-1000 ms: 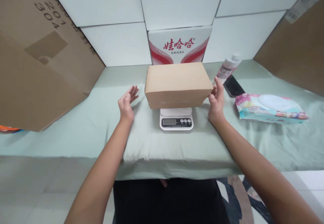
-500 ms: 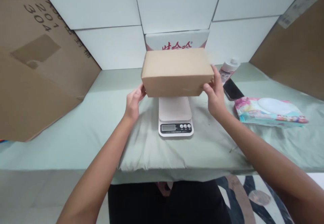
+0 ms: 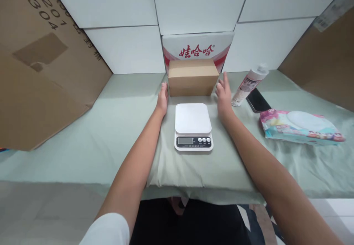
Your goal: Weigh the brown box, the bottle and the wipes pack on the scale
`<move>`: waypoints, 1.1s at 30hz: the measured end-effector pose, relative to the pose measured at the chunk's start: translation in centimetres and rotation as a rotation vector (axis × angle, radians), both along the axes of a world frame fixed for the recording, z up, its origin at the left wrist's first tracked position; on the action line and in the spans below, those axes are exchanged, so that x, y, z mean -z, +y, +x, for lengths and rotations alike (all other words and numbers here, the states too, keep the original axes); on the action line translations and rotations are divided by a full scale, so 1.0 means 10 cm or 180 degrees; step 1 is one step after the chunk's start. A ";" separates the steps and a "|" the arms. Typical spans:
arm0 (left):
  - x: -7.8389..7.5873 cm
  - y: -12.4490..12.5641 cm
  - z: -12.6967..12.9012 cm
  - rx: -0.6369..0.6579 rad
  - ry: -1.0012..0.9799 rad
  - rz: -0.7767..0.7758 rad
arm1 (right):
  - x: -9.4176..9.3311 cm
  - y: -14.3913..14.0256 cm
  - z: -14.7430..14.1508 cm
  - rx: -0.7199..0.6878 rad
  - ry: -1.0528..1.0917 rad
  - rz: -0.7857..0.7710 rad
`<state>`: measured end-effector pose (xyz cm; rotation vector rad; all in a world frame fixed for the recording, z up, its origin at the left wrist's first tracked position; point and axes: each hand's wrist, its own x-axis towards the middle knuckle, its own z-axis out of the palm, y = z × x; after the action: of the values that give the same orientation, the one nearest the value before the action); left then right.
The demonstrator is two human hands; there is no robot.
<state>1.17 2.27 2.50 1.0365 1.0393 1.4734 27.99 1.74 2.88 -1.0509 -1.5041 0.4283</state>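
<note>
A plain brown cardboard box (image 3: 193, 77) rests on the green cloth at the back, just behind a white digital kitchen scale (image 3: 193, 126) whose platform is bare. My left hand (image 3: 163, 98) lies flat against the box's left end, fingers straight. My right hand (image 3: 223, 96) hovers just off the box's right end with its fingers spread and holds nothing.
A red-and-white printed carton (image 3: 197, 47) stands against the white wall behind the box. Right of my right hand are a tilted white bottle (image 3: 247, 84), a dark phone (image 3: 257, 100) and a wipes pack (image 3: 300, 125). Large cardboard sheets (image 3: 41, 64) flank the green-covered table (image 3: 110, 127).
Both hands lifted the box off the scale, carried it back and set it on the cloth behind the scale. My right hand has come off it and the scale platform is now bare.
</note>
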 end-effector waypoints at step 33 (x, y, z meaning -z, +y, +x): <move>-0.12 -0.18 -0.08 -0.0394 -0.0283 -0.0018 | -0.24 -1.03 -0.47 -0.1443 0.0158 -0.0684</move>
<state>0.39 0.45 3.71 0.9080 1.0590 1.6009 23.26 -8.61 5.30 -0.8480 -1.6774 0.9437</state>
